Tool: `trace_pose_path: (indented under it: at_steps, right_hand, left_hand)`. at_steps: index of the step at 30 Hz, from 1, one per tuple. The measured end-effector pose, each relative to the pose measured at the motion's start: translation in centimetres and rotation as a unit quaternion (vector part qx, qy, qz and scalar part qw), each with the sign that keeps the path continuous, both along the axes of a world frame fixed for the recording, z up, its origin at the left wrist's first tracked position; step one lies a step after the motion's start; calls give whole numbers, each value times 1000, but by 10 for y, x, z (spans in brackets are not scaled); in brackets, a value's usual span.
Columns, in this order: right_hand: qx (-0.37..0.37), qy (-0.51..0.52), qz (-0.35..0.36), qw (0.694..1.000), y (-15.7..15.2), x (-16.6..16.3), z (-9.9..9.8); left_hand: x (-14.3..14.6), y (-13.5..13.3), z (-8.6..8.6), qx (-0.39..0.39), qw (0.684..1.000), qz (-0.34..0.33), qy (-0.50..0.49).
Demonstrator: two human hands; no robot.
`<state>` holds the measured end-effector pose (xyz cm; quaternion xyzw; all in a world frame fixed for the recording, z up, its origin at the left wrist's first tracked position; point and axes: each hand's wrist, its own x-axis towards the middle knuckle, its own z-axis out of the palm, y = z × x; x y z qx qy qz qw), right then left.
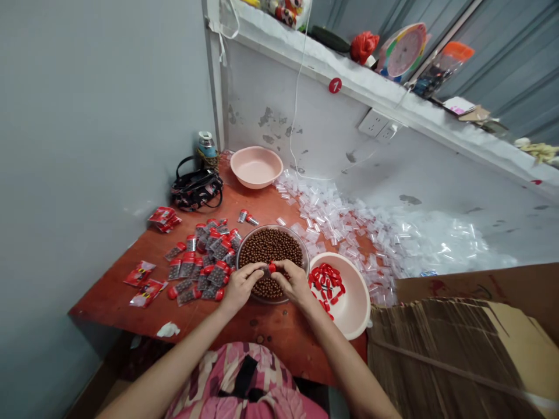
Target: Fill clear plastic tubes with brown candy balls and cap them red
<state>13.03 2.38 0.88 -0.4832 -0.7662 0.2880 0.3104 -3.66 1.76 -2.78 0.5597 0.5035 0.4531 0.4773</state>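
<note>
My left hand [240, 286] pinches a small clear container [266, 272] with dark contents, partly hidden by the fingers. At its mouth, my right hand [293, 284] grips a red cap [272, 267]. Whether the cap is fully seated I cannot tell. Both hands are over a round bowl [307, 251] full of small brown balls [271, 245]. To the right, a pale pink basin [358, 311] holds loose red caps [325, 280]. Left of the bowl lies a heap of filled, red-capped containers [218, 247].
Empty clear containers [332, 215] spread across the red table [192, 326] toward the wall. A pink basin [257, 167], a black handbag [197, 189] and a can [207, 144] stand at the back. Red packets [147, 292] lie left; stacked cardboard [445, 349] fills the right.
</note>
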Motion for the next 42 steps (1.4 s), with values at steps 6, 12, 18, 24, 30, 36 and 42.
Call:
trace_pose_path:
  at_steps: [6,12,18,24,30,36,42]
  right_hand:
    - [57,-106,33,992,-1,7,-11]
    - [-39,-32,72,996,20,2,-5]
    - [-287,380,32,879,12,1,-13]
    - [-332,440,-75,831,10,-3,-27]
    - [-506,417,10,755,8,-12,-16]
    - [-505,506,-29,699,-1,-27,-40]
    - [-527,465,-79,707,0,-33,-56]
  left_hand:
    - [4,2,-1,14,999,-26,31]
    - [18,-2,-17,-204,933,5,-296]
    - [11,-1,-14,-195,901,64,-381]
    - [1,-2,-19,-130,978,36,-160]
    - [5,-9,-17,-36,997,-2,-69]
    - [5,-10,-31,-52,996,27,-60]
    - [3,-3,-45,-109,993,17,-44]
